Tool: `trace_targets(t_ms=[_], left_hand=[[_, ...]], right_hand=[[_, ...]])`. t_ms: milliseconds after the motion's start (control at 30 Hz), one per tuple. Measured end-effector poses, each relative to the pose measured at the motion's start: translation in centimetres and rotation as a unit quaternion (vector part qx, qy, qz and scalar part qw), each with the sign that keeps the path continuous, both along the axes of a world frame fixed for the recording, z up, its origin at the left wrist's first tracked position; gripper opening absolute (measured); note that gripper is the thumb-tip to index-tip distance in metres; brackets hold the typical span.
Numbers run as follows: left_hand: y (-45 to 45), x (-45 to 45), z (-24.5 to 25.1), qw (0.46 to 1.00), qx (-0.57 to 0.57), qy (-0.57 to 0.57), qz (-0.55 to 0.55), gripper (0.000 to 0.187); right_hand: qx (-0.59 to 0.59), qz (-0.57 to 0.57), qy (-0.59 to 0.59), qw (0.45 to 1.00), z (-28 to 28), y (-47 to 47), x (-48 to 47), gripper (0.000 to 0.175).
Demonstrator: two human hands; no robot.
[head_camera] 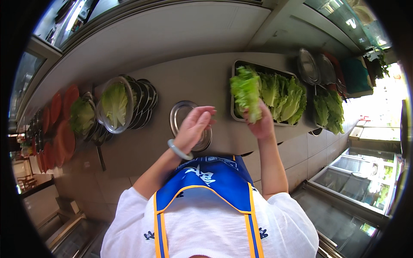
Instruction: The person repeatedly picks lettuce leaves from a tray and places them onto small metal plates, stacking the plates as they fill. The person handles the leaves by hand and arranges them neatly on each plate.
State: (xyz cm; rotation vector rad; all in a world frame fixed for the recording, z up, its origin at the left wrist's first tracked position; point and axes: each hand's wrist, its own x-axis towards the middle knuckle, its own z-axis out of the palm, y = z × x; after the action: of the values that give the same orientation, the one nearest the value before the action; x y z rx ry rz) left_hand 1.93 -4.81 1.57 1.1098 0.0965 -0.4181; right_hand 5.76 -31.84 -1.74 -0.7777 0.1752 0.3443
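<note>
My right hand [262,124] grips a bunch of green lettuce leaves [246,88], slightly blurred, over the left end of a rectangular metal tray [233,96]. More lettuce leaves [292,100] lie side by side in that tray. My left hand [195,127], with a pale bangle at the wrist, hangs above a round metal plate [176,117] near the counter's front edge. Its fingers are slightly bent and nothing shows in them; the hand covers part of the plate.
At left are stacked metal plates [152,96] with a lettuce-topped plate [130,106], another lettuce pile [80,117] and red plates [66,142]. At right stand metal strainers [308,66], a green container [356,75] and more lettuce [329,111]. A wall runs behind the counter [200,77].
</note>
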Motion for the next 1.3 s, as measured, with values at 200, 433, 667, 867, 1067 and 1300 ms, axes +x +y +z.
trace_targets(t_ms=[200,433,667,867,1067,1300], left_hand=[[-0.2,1.0,-3.2,0.988,-0.05,0.131,0.066,0.035],[5.2,-1.4,-7.6,0.983,0.096,0.155,-0.022,0.039],[6.5,-3.6,-11.8,0.99,0.088,0.084,0.067,0.035],[6.7,-3.9,-13.9,0.898,0.435,0.003,0.056,0.039],[6.2,-4.9,-10.0,0.737,0.661,-0.122,0.072,0.038],[6.4,-5.8,-12.0,0.624,0.627,-0.44,-0.157,0.052]], right_hand=[[-0.222,0.008,-0.091,0.971,-1.3,10.8,-3.4,0.051],[0.009,0.251,0.239,0.938,-4.1,11.7,-3.3,0.052],[-0.001,0.278,0.176,0.944,-5.8,11.8,-2.8,0.043],[-0.577,0.292,-0.069,0.76,-8.9,13.4,-2.2,0.039],[-0.716,0.239,-0.148,0.639,-10.1,13.8,-3.0,0.046],[-0.716,0.227,-0.185,0.634,-10.3,13.6,-1.7,0.043]])
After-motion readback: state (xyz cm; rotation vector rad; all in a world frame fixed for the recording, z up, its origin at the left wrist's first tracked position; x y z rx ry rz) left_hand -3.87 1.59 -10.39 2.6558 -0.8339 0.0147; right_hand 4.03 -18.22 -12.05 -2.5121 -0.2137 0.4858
